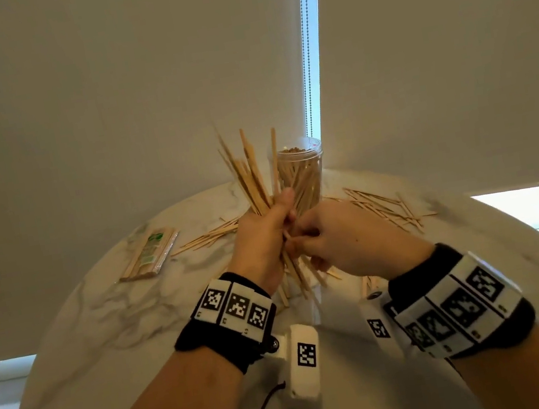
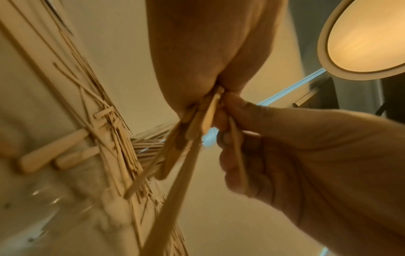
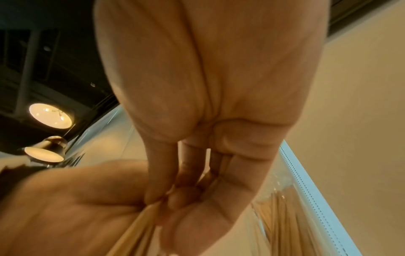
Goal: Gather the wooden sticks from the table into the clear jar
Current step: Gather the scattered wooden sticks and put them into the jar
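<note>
Both hands meet just above the surface (image 1: 106,303). Our left hand (image 1: 263,237) is wrapped round a loose bundle of wooden sticks (image 1: 249,179) that fans upward past the thumb, with the lower ends poking out below the palm. Our right hand (image 1: 341,238) has its fingers curled in against the lower part of that bundle, pinching a few sticks into line; the left wrist view shows one thin stick lying along those fingers (image 2: 232,155). We judge the step to be squaring up a handful before loading it.

Just behind the hands stands the clear jar (image 1: 302,177), upright and already well filled. Loose sticks (image 1: 386,209) lie scattered on either side of it, and a wrapped pack of sticks (image 1: 150,254) rests to the far left.

Next we need the bundle tightened and its ends evened, then steered over the jar's mouth, where little room seems left.
</note>
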Action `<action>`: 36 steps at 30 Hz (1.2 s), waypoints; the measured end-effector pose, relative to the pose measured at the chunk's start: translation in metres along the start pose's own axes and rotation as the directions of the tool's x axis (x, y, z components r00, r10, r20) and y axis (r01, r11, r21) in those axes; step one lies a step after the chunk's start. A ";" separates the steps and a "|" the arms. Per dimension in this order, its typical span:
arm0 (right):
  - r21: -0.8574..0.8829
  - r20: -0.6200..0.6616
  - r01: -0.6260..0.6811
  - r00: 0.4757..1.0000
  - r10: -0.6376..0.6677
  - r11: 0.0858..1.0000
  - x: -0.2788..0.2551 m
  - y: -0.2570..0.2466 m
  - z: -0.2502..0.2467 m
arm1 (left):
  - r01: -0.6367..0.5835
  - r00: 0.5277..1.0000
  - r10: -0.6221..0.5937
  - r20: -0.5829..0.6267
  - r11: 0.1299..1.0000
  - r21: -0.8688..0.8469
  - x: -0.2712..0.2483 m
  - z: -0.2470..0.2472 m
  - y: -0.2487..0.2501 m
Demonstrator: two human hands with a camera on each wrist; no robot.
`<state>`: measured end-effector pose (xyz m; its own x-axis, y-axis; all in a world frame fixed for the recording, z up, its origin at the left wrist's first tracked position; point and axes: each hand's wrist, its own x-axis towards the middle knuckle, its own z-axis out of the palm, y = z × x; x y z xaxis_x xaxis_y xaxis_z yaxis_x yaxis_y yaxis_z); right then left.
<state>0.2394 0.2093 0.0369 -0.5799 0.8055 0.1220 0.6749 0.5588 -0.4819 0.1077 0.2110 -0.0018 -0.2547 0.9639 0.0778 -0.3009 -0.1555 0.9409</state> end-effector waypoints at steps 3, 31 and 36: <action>-0.055 0.089 -0.066 0.994 0.070 0.996 -0.004 0.006 0.007 | -0.009 0.989 -0.005 -0.147 0.996 -0.094 0.005 -0.002 0.002; 0.283 -0.412 0.033 0.907 0.090 0.958 0.011 0.010 -0.058 | -0.367 0.927 0.094 0.364 0.433 0.823 0.014 0.002 0.025; 0.301 -0.371 0.075 0.928 0.044 0.951 0.018 0.022 -0.053 | -0.362 0.931 0.085 0.354 0.318 0.876 0.019 -0.002 0.025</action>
<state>0.2685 0.2466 0.0746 -0.3393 0.8449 0.4135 0.4604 0.5325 -0.7103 0.0941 0.2247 0.0222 0.0629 0.9610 0.2694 0.8016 -0.2095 0.5600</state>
